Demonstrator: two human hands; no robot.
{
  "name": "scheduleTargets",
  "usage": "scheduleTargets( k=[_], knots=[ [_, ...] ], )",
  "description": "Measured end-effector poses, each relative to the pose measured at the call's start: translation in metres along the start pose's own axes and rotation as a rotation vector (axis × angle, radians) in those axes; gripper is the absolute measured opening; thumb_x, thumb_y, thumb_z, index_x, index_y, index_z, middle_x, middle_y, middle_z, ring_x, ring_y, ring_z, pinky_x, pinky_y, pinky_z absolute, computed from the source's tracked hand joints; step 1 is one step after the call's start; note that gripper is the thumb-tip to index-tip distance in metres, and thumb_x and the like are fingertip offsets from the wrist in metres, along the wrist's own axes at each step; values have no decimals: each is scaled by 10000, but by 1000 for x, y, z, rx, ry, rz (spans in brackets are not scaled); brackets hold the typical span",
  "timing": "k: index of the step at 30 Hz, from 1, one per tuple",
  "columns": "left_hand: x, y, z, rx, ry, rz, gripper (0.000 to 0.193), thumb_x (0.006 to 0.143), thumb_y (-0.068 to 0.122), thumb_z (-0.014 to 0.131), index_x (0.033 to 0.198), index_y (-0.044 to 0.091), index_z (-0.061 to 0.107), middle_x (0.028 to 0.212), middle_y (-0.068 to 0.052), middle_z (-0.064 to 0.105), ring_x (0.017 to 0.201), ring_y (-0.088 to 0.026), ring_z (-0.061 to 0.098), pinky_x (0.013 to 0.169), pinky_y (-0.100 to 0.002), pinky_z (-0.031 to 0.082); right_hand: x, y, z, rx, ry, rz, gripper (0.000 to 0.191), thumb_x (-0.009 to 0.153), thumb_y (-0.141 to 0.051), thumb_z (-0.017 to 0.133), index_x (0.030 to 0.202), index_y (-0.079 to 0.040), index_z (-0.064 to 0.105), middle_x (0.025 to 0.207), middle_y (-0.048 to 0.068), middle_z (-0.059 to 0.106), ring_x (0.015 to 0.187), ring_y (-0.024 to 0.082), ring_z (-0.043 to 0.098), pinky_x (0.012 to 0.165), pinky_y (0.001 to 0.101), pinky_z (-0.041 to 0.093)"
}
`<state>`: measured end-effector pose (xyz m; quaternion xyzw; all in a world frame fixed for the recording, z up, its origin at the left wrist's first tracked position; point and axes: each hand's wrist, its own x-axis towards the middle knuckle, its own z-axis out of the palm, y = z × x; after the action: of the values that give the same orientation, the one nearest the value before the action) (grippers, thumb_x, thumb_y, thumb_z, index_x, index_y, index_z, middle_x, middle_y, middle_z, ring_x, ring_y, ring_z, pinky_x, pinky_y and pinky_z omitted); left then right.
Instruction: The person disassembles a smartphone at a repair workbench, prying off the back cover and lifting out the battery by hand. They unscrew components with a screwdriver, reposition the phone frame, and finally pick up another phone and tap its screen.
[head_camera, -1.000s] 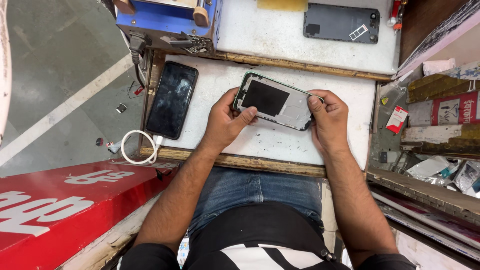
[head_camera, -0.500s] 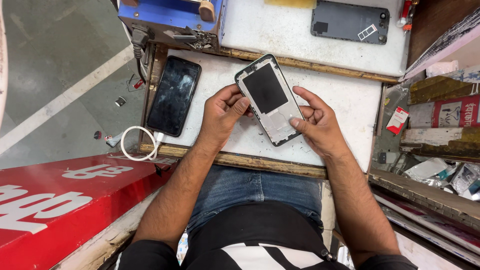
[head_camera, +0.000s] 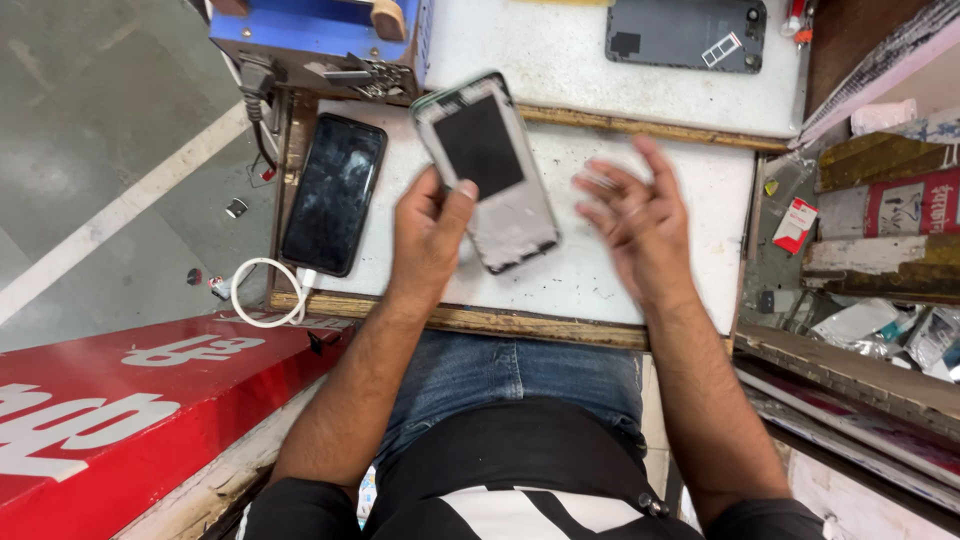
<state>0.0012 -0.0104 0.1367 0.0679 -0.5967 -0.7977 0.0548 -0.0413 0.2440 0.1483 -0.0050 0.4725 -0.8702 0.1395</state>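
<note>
**One hand now carries the phone frame alone**

One hand has the opened phone frame (head_camera: 492, 168) to itself now. Half a second ago both hands were on it, the right fingers pressing at its lower edge; a second ago they held it flat and crosswise between them. The left hand (head_camera: 428, 238) has since lifted it and turned it nearly upright, pinching it along its left edge with the thumb laid on the pale inner face, just below the dark square panel. It hangs above the white worktop (head_camera: 610, 270), tilted, its top end toward the blue machine (head_camera: 320, 35).

The right hand (head_camera: 640, 222) has let go and drawn off to the side. It hovers over the worktop with fingers spread and loose, holding nothing, blurred with movement, and stands clear of the frame.

By my reading, the two-handed working of the frame has paused, and the piece is being held up for a look or a turn; the free hand is available for something else.

Left of the frame, a dark phone (head_camera: 333, 192) lies face up on the worktop, unmoved, with a white cable (head_camera: 262, 292) looped at its lower end. Farther back a grey back cover (head_camera: 686, 34) lies flat on the upper surface. Boxes and packets crowd the shelf (head_camera: 880, 200) at the right.
</note>
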Motion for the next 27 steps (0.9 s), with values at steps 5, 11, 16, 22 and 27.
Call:
scheduleTargets(
  k=[5,11,16,22,27],
  knots=[
    [2,24,-2,846,-22,657,210,1003,173,712,1182,66,738,1049,-62,687,924,-161,645,753,-275,573,-2,-20,-20,12,232,-342,482,1076,-189,706,1489,-93,476,1254,169,722,1017,260,737,872,375,649],
    [-2,8,32,1249,-128,872,183,975,132,742,1152,133,787,1103,-25,710,936,-204,587,749,-374,455,-29,-42,-55,-304,354,-478,179,1126,-71,617,1302,-42,599,1154,171,733,988,253,751,837,362,667],
    [-19,-11,46,1310,-231,704,249,960,123,721,1205,124,769,1262,-9,679,1112,-229,548,941,-461,408,-70,-45,-71,-889,280,-438,138,1141,11,569,1269,7,621,1210,194,711,1136,244,717,1029,375,622],
    [-23,-22,30,1274,-336,613,441,863,323,797,1243,107,744,1360,-89,600,1325,-329,453,1132,-641,305,-92,-27,-53,-1261,187,-338,348,1079,-82,542,1422,-27,552,1477,238,586,1283,371,506,1047,444,493],
    [-22,-22,30,1224,-362,561,404,902,340,802,1231,114,742,1375,-107,590,1367,-335,432,1169,-655,274,-64,-18,-21,-1455,24,-338,440,1066,-140,530,1497,-59,504,1597,244,471,1564,421,328,1272,546,306]
  ],
)
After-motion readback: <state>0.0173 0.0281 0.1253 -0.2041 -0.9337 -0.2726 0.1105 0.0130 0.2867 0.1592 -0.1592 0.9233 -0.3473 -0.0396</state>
